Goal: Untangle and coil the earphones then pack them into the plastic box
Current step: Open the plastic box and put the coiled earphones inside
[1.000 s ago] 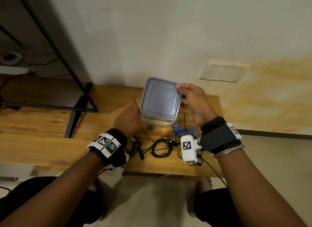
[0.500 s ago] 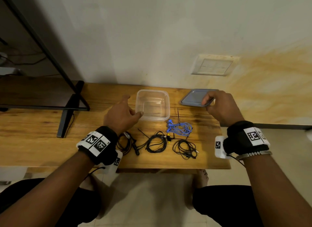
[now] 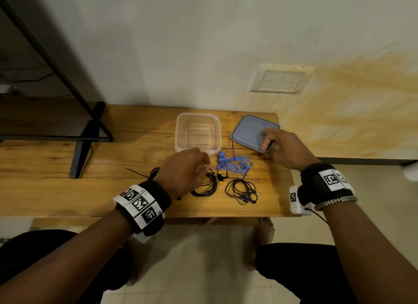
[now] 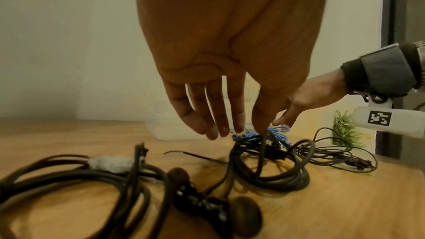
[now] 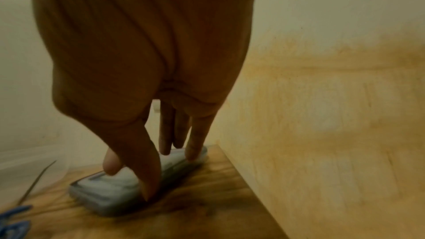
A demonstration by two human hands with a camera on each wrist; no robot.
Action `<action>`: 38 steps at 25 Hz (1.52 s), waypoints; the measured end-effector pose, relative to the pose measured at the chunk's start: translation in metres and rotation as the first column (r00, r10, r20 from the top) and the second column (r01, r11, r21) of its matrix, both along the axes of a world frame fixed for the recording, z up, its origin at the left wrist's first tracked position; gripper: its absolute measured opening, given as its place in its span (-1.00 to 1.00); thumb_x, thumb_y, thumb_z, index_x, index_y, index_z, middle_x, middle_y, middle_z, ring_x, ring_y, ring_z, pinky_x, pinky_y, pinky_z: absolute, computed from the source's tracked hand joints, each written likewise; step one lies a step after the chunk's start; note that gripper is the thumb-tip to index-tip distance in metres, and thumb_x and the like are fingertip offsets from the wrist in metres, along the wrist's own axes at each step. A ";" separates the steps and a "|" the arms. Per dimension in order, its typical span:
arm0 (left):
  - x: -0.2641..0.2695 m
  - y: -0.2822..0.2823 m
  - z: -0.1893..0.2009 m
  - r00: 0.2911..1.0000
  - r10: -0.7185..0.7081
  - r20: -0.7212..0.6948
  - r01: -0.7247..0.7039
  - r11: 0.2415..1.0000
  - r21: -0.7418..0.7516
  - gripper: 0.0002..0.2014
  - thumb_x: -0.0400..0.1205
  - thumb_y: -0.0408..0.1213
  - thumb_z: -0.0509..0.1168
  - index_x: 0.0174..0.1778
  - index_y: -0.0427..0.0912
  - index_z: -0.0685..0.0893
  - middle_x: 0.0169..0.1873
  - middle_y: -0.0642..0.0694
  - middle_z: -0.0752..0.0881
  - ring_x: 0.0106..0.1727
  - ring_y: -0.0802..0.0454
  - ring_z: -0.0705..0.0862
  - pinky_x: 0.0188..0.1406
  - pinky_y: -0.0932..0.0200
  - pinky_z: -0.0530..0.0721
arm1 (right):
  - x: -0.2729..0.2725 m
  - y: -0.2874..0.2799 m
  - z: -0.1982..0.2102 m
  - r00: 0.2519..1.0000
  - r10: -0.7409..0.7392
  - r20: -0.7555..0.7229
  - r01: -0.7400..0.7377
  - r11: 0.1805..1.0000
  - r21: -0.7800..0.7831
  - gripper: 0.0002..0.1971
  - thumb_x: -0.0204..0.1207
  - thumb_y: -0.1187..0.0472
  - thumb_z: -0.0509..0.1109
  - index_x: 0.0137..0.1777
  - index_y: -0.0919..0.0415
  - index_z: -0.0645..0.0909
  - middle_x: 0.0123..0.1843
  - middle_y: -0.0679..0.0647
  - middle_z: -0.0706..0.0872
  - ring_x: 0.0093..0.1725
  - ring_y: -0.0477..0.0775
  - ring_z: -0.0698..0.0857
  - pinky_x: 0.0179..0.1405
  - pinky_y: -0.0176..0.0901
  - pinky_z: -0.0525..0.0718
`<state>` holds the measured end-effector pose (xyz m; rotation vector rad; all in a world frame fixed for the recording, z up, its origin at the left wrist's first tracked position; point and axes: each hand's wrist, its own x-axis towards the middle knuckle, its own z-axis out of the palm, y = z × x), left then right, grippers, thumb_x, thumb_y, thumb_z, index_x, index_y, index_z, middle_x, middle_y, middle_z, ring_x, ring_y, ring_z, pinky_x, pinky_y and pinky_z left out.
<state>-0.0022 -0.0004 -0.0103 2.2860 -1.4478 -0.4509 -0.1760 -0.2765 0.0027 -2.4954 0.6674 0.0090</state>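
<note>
Head view: nearest you, the black earphones (image 3: 207, 186) are lying under your left hand (image 3: 184, 171), whose relaxed fingers are touching a cord. Farther off, your right hand (image 3: 283, 148) is gripping the lid (image 3: 248, 131) beside the plastic box (image 3: 198, 131).
</note>
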 end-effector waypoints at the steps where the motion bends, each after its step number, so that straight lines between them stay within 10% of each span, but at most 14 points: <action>1: 0.001 0.000 -0.002 0.999 -0.045 0.007 0.044 0.997 0.062 -0.75 0.76 -0.05 0.34 0.32 0.04 0.76 0.20 0.10 0.76 0.21 0.05 0.73 0.01 0.12 0.69 | 0.001 0.002 -0.001 0.999 0.023 -0.023 -0.023 1.000 0.008 -0.66 0.37 0.64 0.52 -0.08 0.17 0.76 0.34 0.27 0.77 0.48 0.33 0.66 0.39 -0.01 0.56; 8: 0.004 -0.004 -0.012 0.988 -0.151 -0.026 0.154 0.969 0.196 -0.53 0.72 -0.23 0.34 0.60 0.00 0.57 0.38 0.00 0.65 0.40 -0.04 0.62 0.26 -0.08 0.72 | 0.034 0.034 -0.011 0.996 0.033 -0.085 -0.029 0.999 0.043 -0.77 0.59 0.03 0.64 0.18 -0.04 0.73 0.06 -0.12 0.76 0.04 -0.09 0.72 0.01 -0.17 0.68; 14: 0.013 -0.002 -0.008 0.989 -0.108 -0.097 0.118 0.988 0.104 -0.76 0.70 -0.27 0.44 0.29 -0.04 0.78 0.16 0.01 0.76 0.23 -0.06 0.73 0.19 -0.04 0.72 | 0.050 0.049 -0.017 0.974 0.081 -0.212 -0.081 0.997 0.005 -0.72 0.53 0.24 0.65 0.19 0.05 0.73 -0.08 -0.09 0.83 -0.09 -0.06 0.81 0.00 -0.03 0.83; 21: 0.052 -0.002 0.037 0.851 0.058 -0.521 -0.273 0.898 -0.346 -0.75 0.58 -0.39 0.61 0.18 -0.16 0.87 -0.03 -0.09 0.90 -0.01 0.18 0.85 0.13 0.28 0.78 | 0.051 0.053 -0.005 0.986 0.091 -0.142 -0.091 0.996 0.009 -0.84 0.46 0.22 0.73 -0.03 0.06 0.84 -0.21 -0.15 0.81 -0.23 -0.27 0.74 -0.28 -0.42 0.56; 28: 0.069 -0.043 0.028 0.928 0.261 -0.264 -0.338 0.890 -0.306 -0.85 0.61 -0.32 0.59 0.08 -0.11 0.92 -0.07 0.04 0.91 -0.07 0.19 0.83 -0.05 0.38 0.71 | 0.038 0.043 0.037 1.000 0.016 0.021 -0.022 0.947 0.320 -0.83 0.39 0.26 0.78 -0.07 0.07 0.89 -0.17 0.00 0.89 -0.23 -0.12 0.81 -0.13 -0.29 0.76; 33: 0.070 -0.057 -0.003 0.946 0.259 -0.192 -0.284 0.952 -0.114 -0.81 0.61 -0.41 0.50 0.10 -0.16 0.91 -0.01 -0.12 0.91 0.05 -0.04 0.85 0.18 0.02 0.81 | 0.037 0.032 0.058 0.957 -0.113 0.268 -0.061 0.823 0.565 -0.83 0.50 0.44 0.66 0.01 0.19 0.89 -0.11 0.18 0.91 -0.20 -0.01 0.83 -0.07 -0.27 0.79; 38: 0.052 -0.067 -0.004 0.976 0.185 -0.110 -0.200 0.969 -0.143 -0.89 0.62 -0.35 0.49 0.00 -0.14 0.91 -0.22 0.01 0.81 -0.13 -0.02 0.77 -0.23 0.30 0.44 | 0.062 0.040 0.054 0.922 -0.209 0.327 -0.033 0.797 0.603 -0.83 0.53 0.39 0.66 0.10 0.29 0.87 -0.04 0.30 0.91 -0.12 0.08 0.83 0.02 -0.03 0.83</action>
